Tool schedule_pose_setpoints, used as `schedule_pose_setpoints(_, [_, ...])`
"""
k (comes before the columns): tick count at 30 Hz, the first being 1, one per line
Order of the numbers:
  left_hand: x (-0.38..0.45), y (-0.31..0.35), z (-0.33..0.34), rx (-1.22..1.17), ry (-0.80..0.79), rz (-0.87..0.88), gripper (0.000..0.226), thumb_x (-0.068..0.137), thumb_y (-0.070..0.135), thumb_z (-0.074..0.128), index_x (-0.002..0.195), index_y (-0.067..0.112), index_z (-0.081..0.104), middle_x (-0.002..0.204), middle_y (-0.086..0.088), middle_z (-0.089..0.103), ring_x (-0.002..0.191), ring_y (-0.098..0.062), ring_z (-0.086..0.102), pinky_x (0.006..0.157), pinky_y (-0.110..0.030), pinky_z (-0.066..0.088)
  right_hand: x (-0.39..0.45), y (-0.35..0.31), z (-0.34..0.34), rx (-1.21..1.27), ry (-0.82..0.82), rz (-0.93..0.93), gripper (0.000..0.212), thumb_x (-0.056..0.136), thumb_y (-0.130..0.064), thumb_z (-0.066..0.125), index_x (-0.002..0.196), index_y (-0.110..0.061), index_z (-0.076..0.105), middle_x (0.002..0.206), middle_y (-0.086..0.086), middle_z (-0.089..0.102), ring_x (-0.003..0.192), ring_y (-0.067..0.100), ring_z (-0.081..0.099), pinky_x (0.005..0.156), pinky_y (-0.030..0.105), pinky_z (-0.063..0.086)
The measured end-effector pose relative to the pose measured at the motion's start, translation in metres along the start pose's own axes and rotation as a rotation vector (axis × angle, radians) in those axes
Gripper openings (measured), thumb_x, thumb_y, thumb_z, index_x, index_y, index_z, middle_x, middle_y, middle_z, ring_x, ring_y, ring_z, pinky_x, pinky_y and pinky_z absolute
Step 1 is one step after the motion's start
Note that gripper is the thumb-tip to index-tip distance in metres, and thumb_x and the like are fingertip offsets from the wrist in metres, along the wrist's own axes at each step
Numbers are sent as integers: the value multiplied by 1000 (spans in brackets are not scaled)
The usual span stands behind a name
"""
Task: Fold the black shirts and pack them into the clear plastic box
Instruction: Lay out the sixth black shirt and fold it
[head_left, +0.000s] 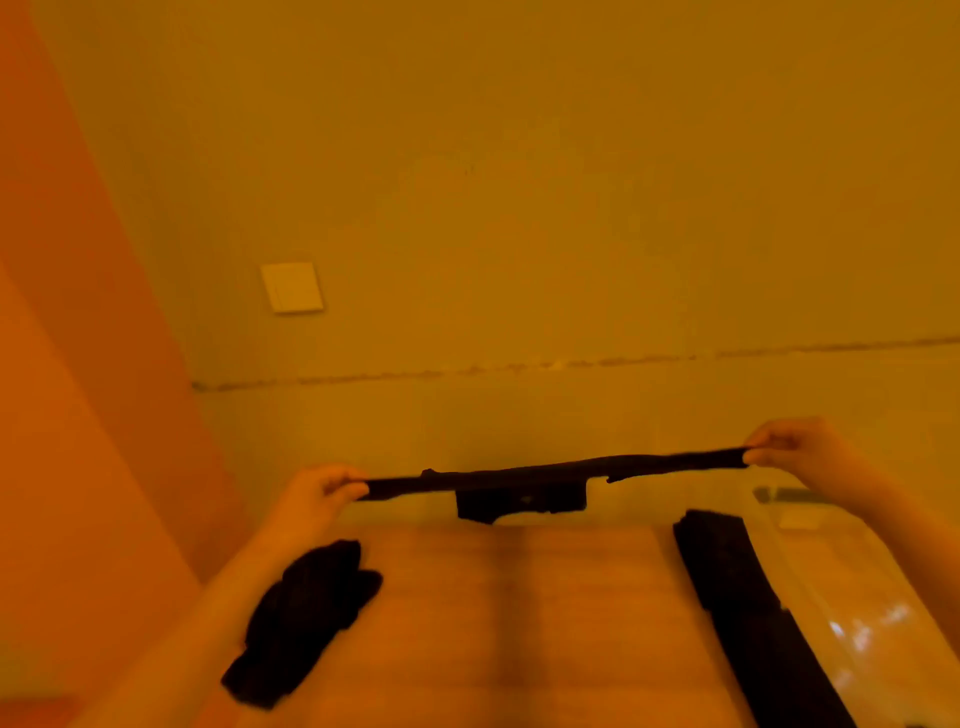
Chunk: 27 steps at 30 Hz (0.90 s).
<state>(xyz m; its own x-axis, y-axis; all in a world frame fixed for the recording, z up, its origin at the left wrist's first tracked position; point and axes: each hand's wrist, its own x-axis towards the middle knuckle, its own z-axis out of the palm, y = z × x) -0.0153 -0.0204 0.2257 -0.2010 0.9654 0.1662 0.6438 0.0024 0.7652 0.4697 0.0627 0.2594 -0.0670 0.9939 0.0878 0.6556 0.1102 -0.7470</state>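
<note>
L hand (324, 486) + R hand (779, 452) each pinch an end of black shirt (519, 480), taut above table (519, 597) | soft, light, floppy; prob. best held by corners | clear box (852, 597) at right

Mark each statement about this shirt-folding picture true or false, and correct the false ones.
1. Both hands hold one black shirt stretched between them. True: the left hand and right hand each pinch an end.
2. The held shirt lies flat on the wooden table. False: it is raised above it.
3. A crumpled black garment lies on the table under the left forearm. True.
4. The clear plastic box stands at the left. False: it is at the right.
5. A wall switch is on the wall. True.
</note>
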Motion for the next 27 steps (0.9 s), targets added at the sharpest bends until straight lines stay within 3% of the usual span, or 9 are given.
schedule_pose_setpoints(3, [-63, -35, 22, 4, -115, -69, 24, 86, 3, 61, 71, 21, 67, 47, 6, 58, 39, 0, 48, 43, -10, 33, -54, 49, 21, 23, -87, 105, 26, 47, -57, 83, 58, -37, 69, 64, 2, 69, 62, 3, 62, 64, 17, 47])
schedule_pose_setpoints(5, [-97, -59, 33, 39, -164, -78, 28, 85, 5, 64, 68, 27, 68, 49, 3, 58, 42, -1, 48, 45, -11, 34, -91, 59, 38, -47, -105, 154, 16, 62, -31, 84, 56, -33, 70, 67, 7, 69, 65, 12, 63, 66, 27, 48])
schedule_pose_setpoints(6, [-112, -69, 37, 56, -192, -94, 28, 84, 6, 64, 67, 28, 68, 51, 1, 59, 43, -1, 48, 47, -13, 34, -106, 67, 46, -59, -107, 170, 26, 69, -11, 80, 53, -29, 69, 66, 10, 67, 62, 16, 61, 64, 28, 46])
schedule_pose_setpoints(8, [-141, -86, 46, 54, -253, -145, 24, 85, 9, 64, 68, 25, 70, 59, -4, 64, 50, -6, 53, 53, -18, 39, -137, 75, 62, -66, -129, 198, 31, 74, 6, 71, 55, -19, 69, 60, 10, 62, 59, 19, 57, 62, 30, 41])
schedule_pose_setpoints(11, [-180, -100, 56, 74, -337, -233, 15, 87, 13, 63, 75, 15, 72, 67, -7, 66, 58, -12, 57, 57, -22, 42, -178, 86, 78, -91, -168, 237, 13, 75, 5, 70, 65, -4, 68, 63, 10, 62, 65, 25, 59, 63, 28, 42])
schedule_pose_setpoints(16, [-225, -111, 60, 134, -439, -317, 18, 91, 20, 58, 79, 11, 68, 56, 2, 50, 38, -1, 35, 44, -16, 29, -232, 103, 89, -150, -217, 280, 13, 77, -6, 72, 65, -10, 68, 55, 2, 59, 53, 15, 54, 56, 25, 39])
schedule_pose_setpoints(19, [-244, -111, 60, 114, -379, -316, 15, 90, 22, 58, 84, 13, 69, 72, -6, 65, 55, -10, 53, 55, -26, 44, -252, 105, 92, -192, -214, 278, 17, 80, -11, 70, 64, -14, 67, 55, 8, 54, 51, 21, 49, 55, 28, 37])
schedule_pose_setpoints(22, [-261, -104, 60, 46, -369, -294, 15, 90, 17, 57, 81, 26, 65, 82, 5, 67, 75, -7, 61, 65, -16, 45, -267, 103, 91, -183, -194, 260, 18, 79, -10, 70, 63, -17, 70, 70, 19, 63, 69, 39, 59, 66, 42, 47])
schedule_pose_setpoints(27, [-267, -106, 52, 32, -387, -308, 24, 90, 18, 58, 72, 32, 65, 80, -2, 69, 75, -20, 61, 66, -23, 42, -278, 95, 88, -151, -179, 277, 17, 80, -10, 69, 66, -17, 70, 72, 20, 65, 73, 40, 61, 72, 48, 50])
